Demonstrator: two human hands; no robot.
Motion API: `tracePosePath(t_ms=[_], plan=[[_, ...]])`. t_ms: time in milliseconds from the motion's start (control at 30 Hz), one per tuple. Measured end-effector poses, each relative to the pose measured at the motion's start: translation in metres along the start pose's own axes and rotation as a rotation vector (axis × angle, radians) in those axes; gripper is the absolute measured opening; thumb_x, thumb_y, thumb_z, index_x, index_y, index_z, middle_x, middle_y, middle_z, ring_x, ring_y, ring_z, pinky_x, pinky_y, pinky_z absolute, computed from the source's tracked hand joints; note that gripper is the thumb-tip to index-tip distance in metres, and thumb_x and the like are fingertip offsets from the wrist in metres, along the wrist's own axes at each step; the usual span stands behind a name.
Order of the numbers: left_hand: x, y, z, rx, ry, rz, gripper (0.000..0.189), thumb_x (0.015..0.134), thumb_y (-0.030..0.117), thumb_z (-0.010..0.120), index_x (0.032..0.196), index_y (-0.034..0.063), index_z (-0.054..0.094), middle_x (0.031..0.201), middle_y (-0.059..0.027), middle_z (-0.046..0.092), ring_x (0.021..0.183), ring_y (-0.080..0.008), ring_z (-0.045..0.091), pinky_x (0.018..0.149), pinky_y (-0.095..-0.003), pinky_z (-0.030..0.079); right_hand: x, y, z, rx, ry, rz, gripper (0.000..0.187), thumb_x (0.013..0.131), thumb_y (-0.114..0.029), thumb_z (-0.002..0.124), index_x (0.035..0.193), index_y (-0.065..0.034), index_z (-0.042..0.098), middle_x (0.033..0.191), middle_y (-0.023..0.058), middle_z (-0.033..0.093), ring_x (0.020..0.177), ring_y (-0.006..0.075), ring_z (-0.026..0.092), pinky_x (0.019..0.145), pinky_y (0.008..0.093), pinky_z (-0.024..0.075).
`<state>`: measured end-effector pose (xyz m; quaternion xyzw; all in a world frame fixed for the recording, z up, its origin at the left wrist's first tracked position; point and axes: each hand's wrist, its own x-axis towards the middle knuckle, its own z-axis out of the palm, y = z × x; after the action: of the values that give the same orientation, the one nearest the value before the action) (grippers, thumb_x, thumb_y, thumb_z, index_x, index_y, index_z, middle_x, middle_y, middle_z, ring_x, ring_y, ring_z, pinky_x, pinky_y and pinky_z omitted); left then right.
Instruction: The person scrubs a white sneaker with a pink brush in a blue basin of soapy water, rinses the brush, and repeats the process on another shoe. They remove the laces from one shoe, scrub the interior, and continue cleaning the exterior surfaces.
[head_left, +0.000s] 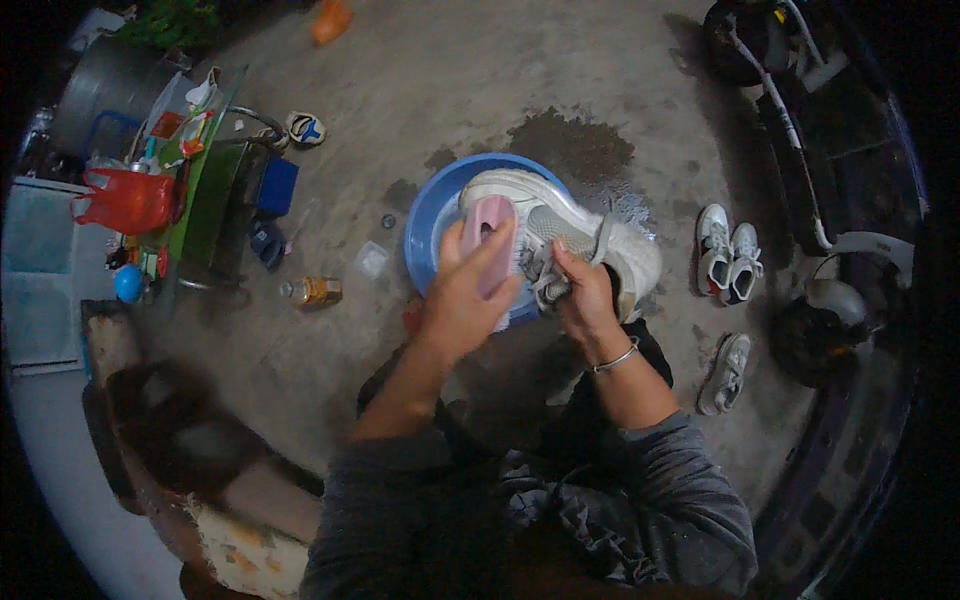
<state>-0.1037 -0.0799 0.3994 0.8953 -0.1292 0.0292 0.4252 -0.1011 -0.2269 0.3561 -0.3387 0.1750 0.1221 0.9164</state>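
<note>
My left hand (465, 296) is closed around a pink scrubbing brush (491, 247), whose pale bristles rest against the front of a white sneaker (570, 221). The sneaker lies on its side in the air over a blue plastic basin (420, 240), toe to the left, its grey laces loose. With the thumb on its upper, my right hand (585, 289) grips the shoe near the ankle opening. A metal bracelet is on the right wrist. Part of the basin is hidden by the shoe and my hands.
White sneakers (712, 247) stand as a pair on the concrete floor at right, with a single one (725, 373) below them, beside a scooter (832, 300). At left lie a bottle of amber liquid (313, 291) and a dark slipper (267, 244), near a green table (199, 202). Wet patches mark the floor.
</note>
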Motion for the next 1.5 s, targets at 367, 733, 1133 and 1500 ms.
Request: tracePosePath(t_ms=[367, 733, 1133, 1500], plan=[[0.022, -0.037, 0.027, -0.352, 0.178, -0.286, 0.081, 0.063, 0.003, 0.064, 0.129, 0.0090, 0.018, 0.118, -0.0182, 0.032, 0.106, -0.0269, 0.040, 0.079, -0.0341, 0.042, 0.039, 0.001, -0.005, 0.596, -0.157, 0.276, 0.038, 0.085, -0.029, 0.043, 0.112, -0.0019, 0.045, 0.111, 0.0108, 0.050, 0.102, 0.0236, 0.048, 0.090, 0.0361, 0.0353], [0.031, -0.097, 0.050, -0.592, 0.127, -0.509, 0.074, 0.070, -0.002, 0.056, 0.131, 0.0129, 0.017, 0.102, -0.0138, 0.045, 0.085, -0.0182, 0.051, 0.068, -0.0274, 0.046, 0.055, 0.037, -0.008, 0.051, 0.125, 0.208, 0.040, 0.084, -0.031, 0.045, 0.112, -0.0023, 0.044, 0.107, 0.0066, 0.051, 0.096, 0.0179, 0.048, 0.084, 0.0300, 0.0363], [0.021, -0.097, 0.049, -0.419, -0.199, -0.315, 0.063, 0.063, 0.006, 0.064, 0.121, 0.0130, 0.040, 0.119, -0.0124, 0.043, 0.111, -0.0262, 0.041, 0.091, -0.0339, 0.033, 0.085, 0.047, -0.014, 0.049, 0.079, 0.317, 0.048, 0.084, -0.042, 0.039, 0.115, -0.0051, 0.041, 0.110, 0.0089, 0.049, 0.101, 0.0216, 0.047, 0.090, 0.0343, 0.0337], [0.021, -0.089, 0.059, -0.403, -0.150, -0.231, 0.060, 0.065, 0.012, 0.060, 0.120, 0.0173, 0.040, 0.113, -0.0157, 0.045, 0.105, -0.0324, 0.043, 0.087, -0.0371, 0.036, 0.094, 0.046, -0.027, 0.304, -0.329, 0.399, 0.055, 0.083, -0.053, 0.031, 0.105, -0.0046, 0.045, 0.100, 0.0115, 0.052, 0.093, 0.0253, 0.050, 0.082, 0.0375, 0.0404]])
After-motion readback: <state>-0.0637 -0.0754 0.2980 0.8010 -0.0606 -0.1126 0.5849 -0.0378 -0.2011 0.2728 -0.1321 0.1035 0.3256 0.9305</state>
